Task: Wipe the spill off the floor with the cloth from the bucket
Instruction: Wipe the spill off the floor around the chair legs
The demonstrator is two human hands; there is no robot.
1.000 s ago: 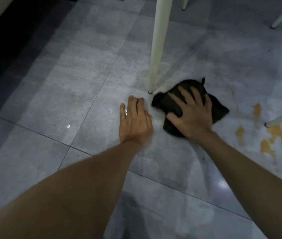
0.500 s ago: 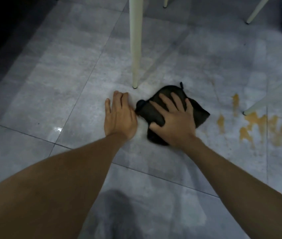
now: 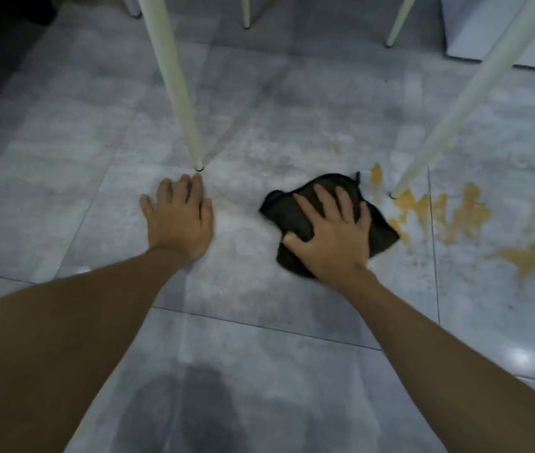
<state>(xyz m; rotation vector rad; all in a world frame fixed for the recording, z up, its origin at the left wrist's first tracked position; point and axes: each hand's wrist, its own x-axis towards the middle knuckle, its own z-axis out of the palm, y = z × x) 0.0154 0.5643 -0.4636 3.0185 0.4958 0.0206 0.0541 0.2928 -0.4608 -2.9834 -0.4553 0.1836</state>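
A black cloth (image 3: 295, 214) lies bunched on the grey tiled floor (image 3: 63, 158). My right hand (image 3: 331, 233) presses flat on top of it, fingers spread. An orange-yellow spill (image 3: 455, 220) spreads over the tiles just right of the cloth, and the cloth's right edge touches its nearest streaks. My left hand (image 3: 178, 217) rests flat on the bare floor to the left, holding nothing, its fingertips by the foot of a cream furniture leg (image 3: 174, 80). No bucket is in view.
A second cream leg (image 3: 468, 93) slants down to the floor at the spill's left edge. Further thin legs (image 3: 396, 21) stand at the back. A white panel (image 3: 504, 31) sits at the top right. A dark area borders the floor at the far left.
My right hand has slid the cloth to the right, away from my left hand and up to the spill. The left hand stays planted by the leg. The view has shifted right.
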